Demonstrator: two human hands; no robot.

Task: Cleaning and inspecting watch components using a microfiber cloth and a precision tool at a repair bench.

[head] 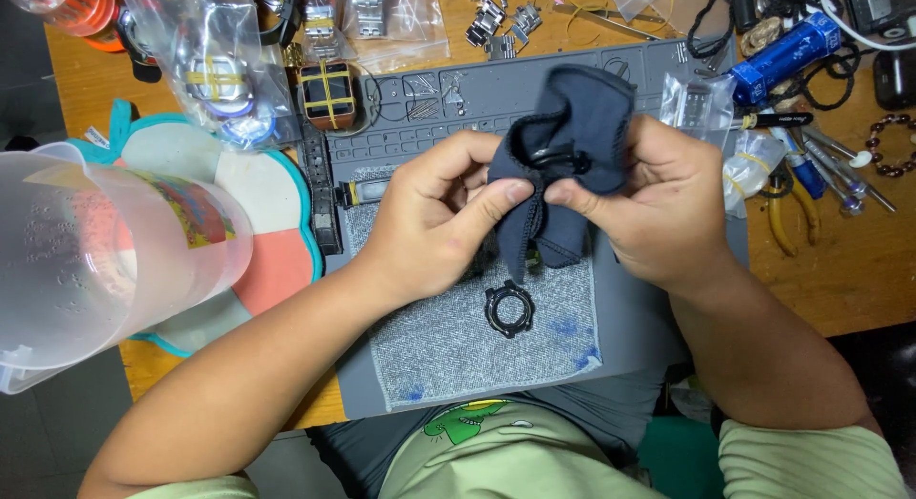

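Both hands meet over the grey work mat [630, 318]: left hand [434, 222] pinches the dark blue cloth [572, 136] w/ thumb + forefinger, right hand [658, 203] grips the same cloth from the other side, a small dark part half-wrapped in its folds. Cloth is held just above the grey towel pad [448, 346], where a black round watch case ring [509, 309] lies directly below. Clear plastic jug [86, 260] sits well apart at left; blue-handled tools [811, 170] at right.
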